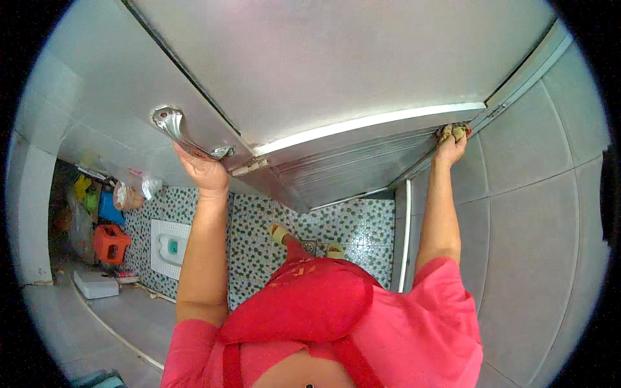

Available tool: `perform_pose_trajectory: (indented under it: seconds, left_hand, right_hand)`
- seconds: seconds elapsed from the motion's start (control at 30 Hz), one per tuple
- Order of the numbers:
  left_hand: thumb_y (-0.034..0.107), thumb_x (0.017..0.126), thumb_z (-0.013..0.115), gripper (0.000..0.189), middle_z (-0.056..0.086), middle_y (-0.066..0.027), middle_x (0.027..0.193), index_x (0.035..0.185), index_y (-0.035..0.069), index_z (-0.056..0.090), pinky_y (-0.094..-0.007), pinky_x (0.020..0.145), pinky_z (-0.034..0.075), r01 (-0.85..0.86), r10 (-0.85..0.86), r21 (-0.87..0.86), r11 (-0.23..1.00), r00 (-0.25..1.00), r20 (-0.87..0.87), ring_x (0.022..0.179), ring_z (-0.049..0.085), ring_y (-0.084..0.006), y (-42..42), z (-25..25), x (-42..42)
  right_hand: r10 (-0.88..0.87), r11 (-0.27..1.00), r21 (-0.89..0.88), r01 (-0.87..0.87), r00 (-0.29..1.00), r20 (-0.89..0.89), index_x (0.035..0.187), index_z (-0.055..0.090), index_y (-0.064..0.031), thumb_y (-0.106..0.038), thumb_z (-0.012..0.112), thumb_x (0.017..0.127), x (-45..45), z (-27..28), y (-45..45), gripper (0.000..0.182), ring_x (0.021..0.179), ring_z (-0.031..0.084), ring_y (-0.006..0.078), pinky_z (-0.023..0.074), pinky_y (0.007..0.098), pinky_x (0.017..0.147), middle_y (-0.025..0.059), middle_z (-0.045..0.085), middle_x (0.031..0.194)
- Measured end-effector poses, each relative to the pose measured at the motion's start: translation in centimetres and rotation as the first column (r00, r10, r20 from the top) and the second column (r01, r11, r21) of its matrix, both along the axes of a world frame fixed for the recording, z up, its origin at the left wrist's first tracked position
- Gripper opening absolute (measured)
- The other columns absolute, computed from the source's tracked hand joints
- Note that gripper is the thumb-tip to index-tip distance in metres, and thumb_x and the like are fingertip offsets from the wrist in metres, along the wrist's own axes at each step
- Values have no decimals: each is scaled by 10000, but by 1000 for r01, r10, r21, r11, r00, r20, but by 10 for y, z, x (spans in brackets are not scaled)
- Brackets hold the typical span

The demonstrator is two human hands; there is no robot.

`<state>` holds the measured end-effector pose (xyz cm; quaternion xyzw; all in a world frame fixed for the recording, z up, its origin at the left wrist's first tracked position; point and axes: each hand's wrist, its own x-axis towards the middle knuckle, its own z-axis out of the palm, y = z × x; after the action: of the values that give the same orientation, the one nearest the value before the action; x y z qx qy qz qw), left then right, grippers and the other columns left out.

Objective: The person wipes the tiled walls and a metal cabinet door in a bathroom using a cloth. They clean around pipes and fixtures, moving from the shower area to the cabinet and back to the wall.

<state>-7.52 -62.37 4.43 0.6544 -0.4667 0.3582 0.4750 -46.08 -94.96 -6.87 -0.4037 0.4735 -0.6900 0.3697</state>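
A pale door (349, 63) with a louvred lower panel (359, 160) fills the upper middle of the view. My left hand (206, 169) is closed around the metal door handle (187, 136) near the door's left edge. At the door's right edge, beside the hinge side, my right hand (450, 149) grips a crumpled, dirty cloth (453, 132) against the top corner of the louvred panel. The fingertips of my left hand are partly hidden behind the handle.
Left of me are a squat toilet (171, 246), an orange plastic stool (111, 243), a blue container (110, 207) and a white cistern (96, 284). A white pipe (405, 233) runs along the tiled wall (529, 242) on the right. A floor drain (309, 246) lies near my feet.
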Motion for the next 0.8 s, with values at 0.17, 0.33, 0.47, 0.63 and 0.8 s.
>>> perform_pose_trajectory:
  seconds: [0.17, 0.33, 0.47, 0.63, 0.8]
  left_hand:
    - [187, 971, 337, 437, 408, -144, 1224, 1343, 1, 204, -344, 941, 359, -130, 126, 62, 990, 990, 55, 1052, 442, -223, 2, -23, 21]
    - [239, 979, 310, 430, 425, -144, 1207, 1315, -22, 248, -337, 953, 353, 29, -20, 84, 996, 994, -104, 1052, 450, -220, 11, -9, 13]
    - [241, 972, 330, 458, 427, -150, 1204, 1329, -23, 215, -331, 949, 364, 2, 4, 123, 992, 999, -52, 1051, 457, -221, 16, -4, 8]
    - [201, 954, 397, 482, 424, -145, 1218, 1341, -16, 209, -333, 935, 375, -146, 143, 13, 989, 982, 121, 1048, 457, -221, 7, -4, 0]
    - [358, 974, 287, 490, 440, -112, 1208, 1300, -7, 312, -320, 910, 388, -135, 142, -76, 988, 986, 85, 1027, 465, -188, -3, 10, -13]
  right_hand:
    - [-68, 985, -169, 46, 990, -127, 998, 451, 38, -1, 382, 812, 47, -41, 16, 202, 821, 445, 191, 404, 311, 779, 89, 481, 955]
    - [55, 994, -62, -89, 904, -424, 1241, 355, 72, -49, 459, 797, 71, -42, 87, 472, 1244, 284, 347, 182, 369, 1049, 222, 308, 1325]
    - [-46, 994, -110, 1, 913, -406, 1011, 462, 55, 24, 402, 757, 28, -7, 20, 263, 1032, 421, 302, 298, 365, 953, 180, 445, 1114]
    - [-129, 990, -117, 82, 863, -489, 1076, 446, 48, 24, 453, 779, 33, -7, 12, 298, 1013, 435, 300, 317, 366, 930, 182, 441, 1132]
    - [129, 945, -163, -285, 780, -612, 1289, 251, 87, -17, 454, 763, 132, -15, 161, 573, 1292, 152, 441, 95, 479, 1070, 311, 191, 1363]
